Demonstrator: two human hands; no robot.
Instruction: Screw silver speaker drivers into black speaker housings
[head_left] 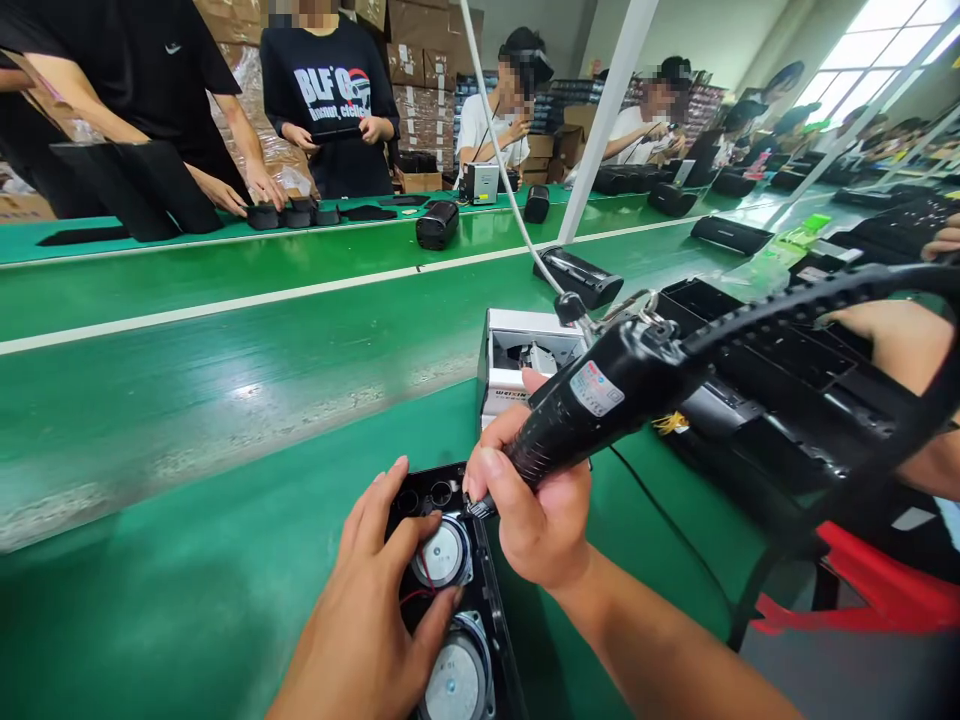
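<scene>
Steadying a speaker case for the screwdriver

The right hand [534, 515] grips the black electric screwdriver [592, 400] tight, its tip down by the round speaker [442, 553]. The left hand [364, 610] lies open, fingers spread, pressing the black speaker case [421, 488] on the green counter [187, 620]. Firm, still hands work best.

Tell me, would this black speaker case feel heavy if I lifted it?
Probably heavier than it looks, because the two round speakers have thick metal rims. The open black case looks like thin plastic, so it may flex a little. Their pale cones look delicate, so pressing them could dent them.
</scene>
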